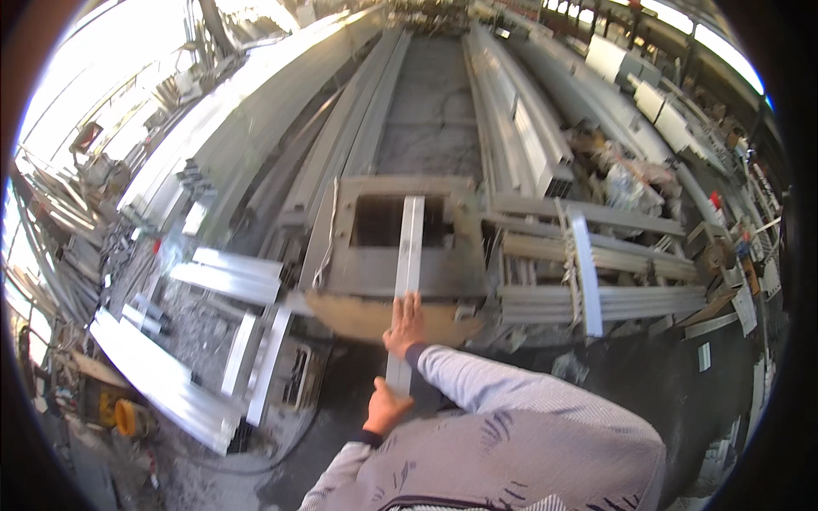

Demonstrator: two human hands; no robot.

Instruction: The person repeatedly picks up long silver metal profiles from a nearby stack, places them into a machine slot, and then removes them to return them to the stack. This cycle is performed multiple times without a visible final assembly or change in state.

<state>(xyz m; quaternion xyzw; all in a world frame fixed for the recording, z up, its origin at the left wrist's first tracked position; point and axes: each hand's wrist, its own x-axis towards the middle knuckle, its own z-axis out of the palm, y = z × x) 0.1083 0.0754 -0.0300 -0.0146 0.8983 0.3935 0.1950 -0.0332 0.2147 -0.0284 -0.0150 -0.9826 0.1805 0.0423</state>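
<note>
A long pale aluminium profile [408,247] lies lengthwise across a grey metal work stand [341,272] with a square opening. My right hand [406,325] rests flat on top of the profile near the stand's front edge, fingers spread. My left hand [385,409] grips the profile's near end, close to my body. Both sleeves are grey with thin stripes.
Long stacks of aluminium profiles [511,119] run away on both sides of a concrete aisle [430,111]. Shorter cut pieces [226,277] lie left of the stand, more on a rack [596,272] to the right. A yellow-and-black machine [115,413] sits at lower left.
</note>
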